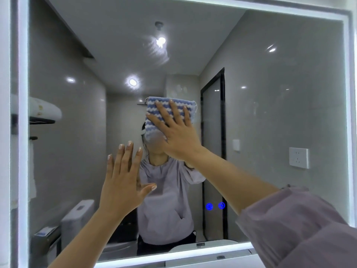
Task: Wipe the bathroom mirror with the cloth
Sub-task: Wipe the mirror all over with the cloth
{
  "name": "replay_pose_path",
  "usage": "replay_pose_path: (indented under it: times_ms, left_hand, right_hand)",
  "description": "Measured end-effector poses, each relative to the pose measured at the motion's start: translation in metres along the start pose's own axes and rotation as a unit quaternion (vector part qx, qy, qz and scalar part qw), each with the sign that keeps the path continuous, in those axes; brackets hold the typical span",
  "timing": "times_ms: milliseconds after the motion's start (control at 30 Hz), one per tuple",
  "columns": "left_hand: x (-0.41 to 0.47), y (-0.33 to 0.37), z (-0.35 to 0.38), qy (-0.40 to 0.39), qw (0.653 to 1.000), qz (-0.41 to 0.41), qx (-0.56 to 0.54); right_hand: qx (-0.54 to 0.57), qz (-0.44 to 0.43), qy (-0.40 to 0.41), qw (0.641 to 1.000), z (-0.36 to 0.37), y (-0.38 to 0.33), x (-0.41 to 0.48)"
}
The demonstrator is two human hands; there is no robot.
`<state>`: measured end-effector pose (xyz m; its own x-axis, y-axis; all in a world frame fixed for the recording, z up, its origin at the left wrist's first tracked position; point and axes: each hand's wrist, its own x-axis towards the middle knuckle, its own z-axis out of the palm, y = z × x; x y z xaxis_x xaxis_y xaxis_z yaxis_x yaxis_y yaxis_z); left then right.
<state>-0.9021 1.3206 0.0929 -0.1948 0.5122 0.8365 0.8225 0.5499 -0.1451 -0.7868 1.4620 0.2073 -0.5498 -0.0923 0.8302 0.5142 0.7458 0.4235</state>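
At the centre of view, just toward 12 o'clock, a blue-and-white wavy-striped cloth [154,107] lies flat against the glass of a wall mirror [270,97]. The right hand [177,134] covers the cloth's lower right part, palm toward the glass. Its fingers [174,111] are straight and fanned apart across the stripes, with the thumb stretched toward 10 o'clock. It pinches nothing; the cloth is held to the mirror by flat pressure alone. The right forearm runs in from 4 o'clock, where a pale mauve sleeve [301,229] is pushed up the arm.

At 7 o'clock from the cloth, the left hand [123,188] is raised with its back to the camera. Its four fingers are straight and slightly parted, pointing to 12 o'clock, and the thumb is held out toward 3 o'clock. It holds nothing. Whether its palm touches the glass cannot be told.

A lit frame [173,256] borders the mirror. Two blue round lights [209,206] glow on the glass at 5 o'clock from the cloth. Reflected in the mirror are a wall socket [298,158] at 4 o'clock, a toilet [77,215] at 8 o'clock, and a ceiling lamp [133,82] at 11 o'clock from the cloth.
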Motion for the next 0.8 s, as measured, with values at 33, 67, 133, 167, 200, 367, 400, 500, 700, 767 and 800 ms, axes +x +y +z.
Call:
replay_pose_path:
  times_ms: [33,67,133,167,200,367,400,500,700,767,800]
  left_hand:
    - [0.0,0.0,0.0,-0.001,1.0,-0.001,0.001]
    - [0.0,0.0,0.0,-0.002,1.0,-0.002,0.001]
    - [0.0,0.0,0.0,-0.001,1.0,-0.002,-0.001]
    - [0.0,0.0,0.0,0.0,1.0,-0.002,-0.004]
    - [0.0,0.001,0.0,0.001,1.0,-0.002,-0.005]
    - [-0.001,0.001,-0.002,0.003,1.0,0.003,-0.01]
    - [-0.001,0.001,-0.002,0.003,1.0,0.005,-0.01]
    - [0.0,0.0,-0.002,0.01,1.0,0.008,-0.008]
    - [-0.001,0.002,-0.004,0.01,1.0,0.008,-0.01]
    - [-0.001,0.002,-0.004,0.011,1.0,0.009,-0.008]
    - [-0.001,0.002,-0.005,0.009,1.0,0.009,-0.006]
  right_hand:
    - [-0.004,-0.008,-0.001,1.0,-0.001,-0.001,0.005]
    - [-0.009,-0.015,-0.001,1.0,-0.002,-0.001,0.009]
    - [-0.014,-0.029,0.006,0.999,-0.003,0.003,0.013]
    - [-0.013,-0.035,0.012,0.999,-0.003,0.005,0.013]
    - [-0.01,-0.037,0.018,0.999,-0.003,0.008,0.014]
    - [-0.007,-0.003,0.037,0.999,-0.005,0.028,0.019]
    - [-0.008,0.009,0.036,0.999,-0.005,0.035,0.019]
    - [-0.007,0.061,0.039,0.997,-0.008,0.061,0.017]
    - [0.038,0.202,0.048,0.978,-0.011,0.125,-0.01]
    - [0.071,0.251,0.048,0.964,-0.011,0.134,-0.016]
    - [0.082,0.264,0.047,0.96,-0.01,0.134,-0.016]
